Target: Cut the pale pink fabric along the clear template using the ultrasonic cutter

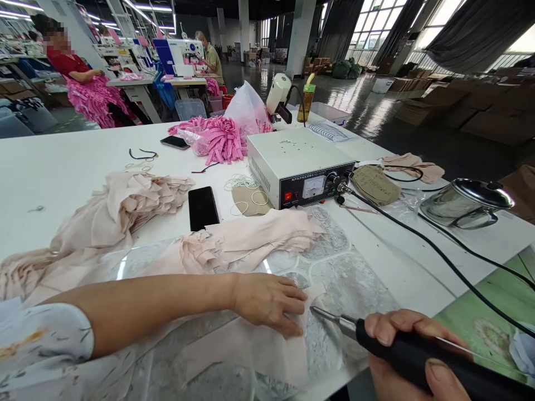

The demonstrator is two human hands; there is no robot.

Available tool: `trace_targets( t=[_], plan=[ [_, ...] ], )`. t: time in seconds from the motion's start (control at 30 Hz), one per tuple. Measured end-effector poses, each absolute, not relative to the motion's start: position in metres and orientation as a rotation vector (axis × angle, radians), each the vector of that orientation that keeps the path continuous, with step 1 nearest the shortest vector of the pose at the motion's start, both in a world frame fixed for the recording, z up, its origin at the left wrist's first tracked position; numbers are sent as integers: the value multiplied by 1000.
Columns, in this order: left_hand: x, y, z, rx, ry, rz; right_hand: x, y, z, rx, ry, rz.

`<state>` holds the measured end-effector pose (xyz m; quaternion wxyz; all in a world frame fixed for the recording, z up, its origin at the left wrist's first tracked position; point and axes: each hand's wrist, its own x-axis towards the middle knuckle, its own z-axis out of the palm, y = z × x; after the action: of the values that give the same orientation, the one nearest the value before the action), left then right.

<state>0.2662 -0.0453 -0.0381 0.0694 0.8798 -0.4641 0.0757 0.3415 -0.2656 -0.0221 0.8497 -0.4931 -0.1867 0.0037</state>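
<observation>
My left hand [271, 303] lies palm down, fingers stretched out, on a thin pale pink fabric strip [246, 345] spread over the clear patterned mat [351, 273]. In my right hand [413, 345] is a corded ultrasonic cutter [401, 356] with a black handle and metal tip. That tip points left and sits at the strip's right edge, close to my left fingertips; whether it touches the cloth I cannot tell. A stack of pale pink fabric pieces [259, 234] lies just beyond my left hand. Another heap of the cloth [112, 206] is at the left.
Behind the mat stands a metal control box [301, 161], with a black cable [418, 234] running across the right side. A phone [203, 207], steel mug [463, 206], card templates [376, 185] and pink strips [221, 136] lie around it. People work at the back left.
</observation>
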Motion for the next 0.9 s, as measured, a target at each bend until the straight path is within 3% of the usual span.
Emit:
trace_targets(
  t=[0.9],
  plan=[
    [267, -46, -38, 2652, -1373, 183, 333, -260, -15, -1114, -448, -3]
  ],
)
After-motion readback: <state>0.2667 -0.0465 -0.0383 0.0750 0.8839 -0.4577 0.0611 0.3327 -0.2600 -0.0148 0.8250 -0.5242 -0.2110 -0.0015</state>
